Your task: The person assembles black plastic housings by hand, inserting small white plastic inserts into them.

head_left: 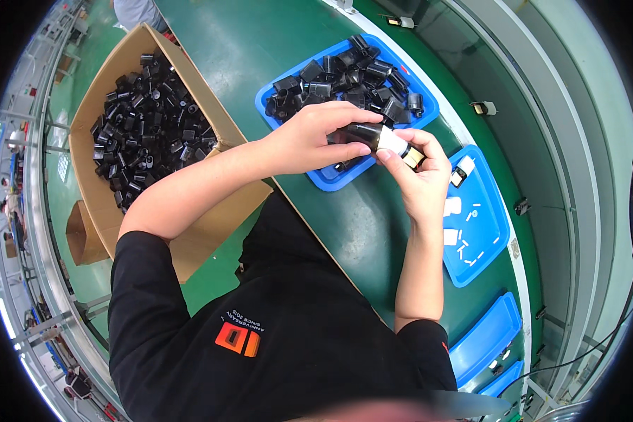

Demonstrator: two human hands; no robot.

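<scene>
There are one left hand [327,130] and one right hand [423,176]; one black part [363,132] and one white piece [392,141] in them; one large cardboard box [218,116]; at least four blue trays [491,193]; dozens of heaped black pieces [155,119], too overlapped for exact counting

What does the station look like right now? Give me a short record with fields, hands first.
Left hand: the left hand grips a glossy black part
Right hand: the right hand pinches a white part with a gold-and-black end
Contact: the two parts meet; whether they are joined, cannot tell
Far tray: blue tray, heaped with black pieces
Right tray: second blue tray, small white pieces scattered inside
Left side: cardboard box, holding many black parts
Surface: green table
</scene>
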